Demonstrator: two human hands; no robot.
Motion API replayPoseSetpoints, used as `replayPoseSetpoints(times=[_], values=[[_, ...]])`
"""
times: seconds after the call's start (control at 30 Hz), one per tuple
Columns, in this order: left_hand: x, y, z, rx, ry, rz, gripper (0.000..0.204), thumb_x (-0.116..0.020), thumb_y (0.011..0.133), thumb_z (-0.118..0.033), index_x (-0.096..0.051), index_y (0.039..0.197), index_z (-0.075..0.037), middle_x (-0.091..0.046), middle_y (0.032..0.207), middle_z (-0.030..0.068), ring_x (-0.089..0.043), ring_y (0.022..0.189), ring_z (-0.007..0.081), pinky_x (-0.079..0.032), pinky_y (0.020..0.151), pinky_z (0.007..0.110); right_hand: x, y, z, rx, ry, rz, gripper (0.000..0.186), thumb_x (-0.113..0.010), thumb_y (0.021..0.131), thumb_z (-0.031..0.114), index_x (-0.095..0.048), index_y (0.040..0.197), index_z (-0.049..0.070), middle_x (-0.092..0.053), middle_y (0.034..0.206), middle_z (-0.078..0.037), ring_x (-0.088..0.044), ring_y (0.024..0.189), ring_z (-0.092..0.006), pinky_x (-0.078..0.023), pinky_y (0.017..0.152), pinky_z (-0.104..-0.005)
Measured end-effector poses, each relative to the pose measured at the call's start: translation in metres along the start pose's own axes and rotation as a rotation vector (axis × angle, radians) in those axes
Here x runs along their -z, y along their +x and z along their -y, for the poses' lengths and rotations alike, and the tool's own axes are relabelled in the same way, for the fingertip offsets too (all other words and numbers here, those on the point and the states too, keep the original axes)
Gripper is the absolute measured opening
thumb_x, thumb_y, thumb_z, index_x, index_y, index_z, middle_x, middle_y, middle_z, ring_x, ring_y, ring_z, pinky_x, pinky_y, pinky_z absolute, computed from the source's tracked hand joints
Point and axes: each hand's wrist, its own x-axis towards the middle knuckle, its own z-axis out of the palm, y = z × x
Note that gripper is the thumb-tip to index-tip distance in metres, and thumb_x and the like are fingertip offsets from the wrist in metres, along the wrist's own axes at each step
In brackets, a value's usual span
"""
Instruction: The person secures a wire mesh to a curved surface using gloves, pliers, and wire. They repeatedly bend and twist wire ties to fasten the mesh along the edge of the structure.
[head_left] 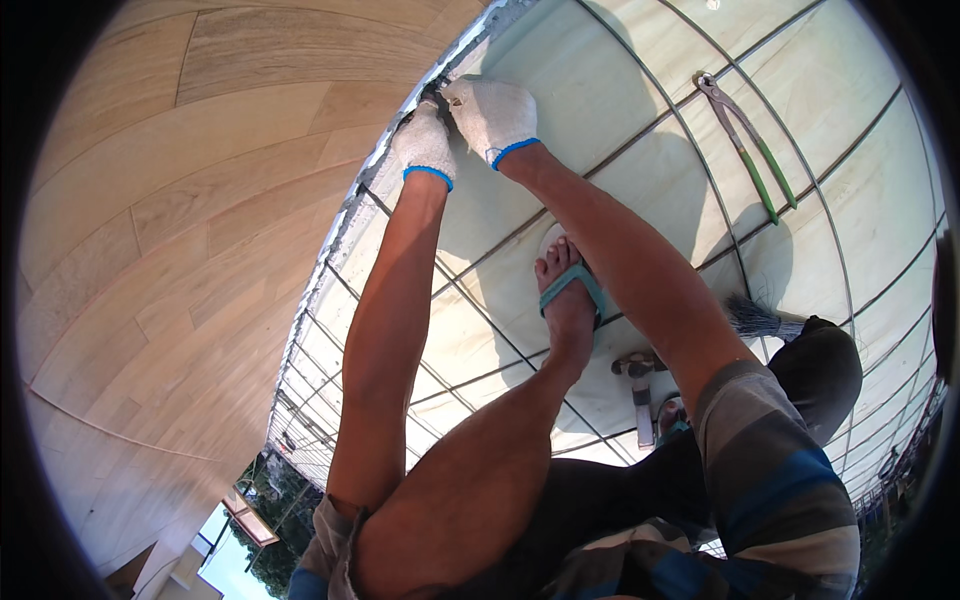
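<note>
Plywood wall panels (170, 250) are seen at left, meeting a pale formwork deck (600, 90) crossed by a rebar grid (690, 140). At the junction, the gloved left hand (425, 145) is curled over the deck edge (400, 125); what it grips cannot be told. The gloved right hand (493, 115) is pressed just beside it, fingers bent. Green-handled pincers (748, 150) lie well apart, right; a hammer (640, 390) lies by the sandalled foot (567, 290).

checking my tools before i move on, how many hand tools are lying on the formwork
2: green-handled steel nippers lying on the pale formwork panel at upper right, and a grey metal hammer by the sandalled foot. More may be hidden under the legs.
</note>
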Motion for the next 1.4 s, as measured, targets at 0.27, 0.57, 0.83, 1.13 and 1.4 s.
replayPoseSetpoints(times=[0.27,0.57,0.83,1.13,1.4], values=[[0.008,-0.018,-0.010,0.193,-0.196,0.156,0.025,-0.057,0.108,-0.024,-0.065,0.119,-0.003,-0.071,0.109,0.0100,-0.068,0.098,0.0268,-0.055,0.090,0.042,-0.002,-0.011,0.015,-0.114,-0.065,0.260,0.021,-0.062,0.090,0.031,-0.078,0.101,0.020,-0.077,0.098,-0.010,-0.073,0.096,-0.0338,-0.057,0.084,-0.0484],[-0.003,0.006,-0.015,0.309,-0.300,0.385,0.026,-0.053,0.111,-0.031,-0.065,0.104,-0.009,-0.067,0.088,0.0045,-0.065,0.072,0.0189,-0.055,0.062,0.034,0.049,-0.002,-0.018,-0.040,0.073,0.638,0.037,-0.052,0.101,0.041,-0.073,0.115,0.014,-0.074,0.116,-0.017,-0.069,0.111,-0.0393,-0.054,0.094,-0.0495],[0.024,-0.031,-0.044,0.554,-0.493,0.435,0.043,-0.031,0.115,-0.037,-0.059,0.093,-0.011,-0.066,0.086,0.0033,-0.052,0.060,0.0104,-0.041,0.048,0.023,0.236,-0.027,-0.069,0.204,-0.403,0.308,0.040,-0.071,0.094,0.031,-0.068,0.127,0.009,-0.072,0.106,-0.017,-0.070,0.103,-0.0351,-0.057,0.090,-0.0465],[0.013,-0.041,-0.055,0.748,-0.820,0.661,0.036,-0.042,0.110,-0.025,-0.066,0.088,-0.010,-0.059,0.068,-0.0035,-0.042,0.049,0.0066,-0.035,0.042,0.023,0.355,-0.098,-0.133,-0.191,-0.686,0.544,0.099,-0.082,0.082,0.047,-0.036,0.159,0.005,-0.062,0.124,-0.024,-0.065,0.114,-0.0379,-0.057,0.095,-0.0461],[0.020,-0.011,-0.026,0.875,-0.970,0.643,0.035,-0.045,0.111,-0.032,-0.070,0.092,-0.017,-0.048,0.061,-0.0092,-0.036,0.046,0.0067,-0.030,0.041,0.025,0.353,-0.093,-0.150,-0.122,-0.590,0.427,0.066,-0.076,0.084,0.032,-0.054,0.137,0.000,-0.065,0.116,-0.020,-0.067,0.108,-0.0399,-0.057,0.091,-0.0483]])
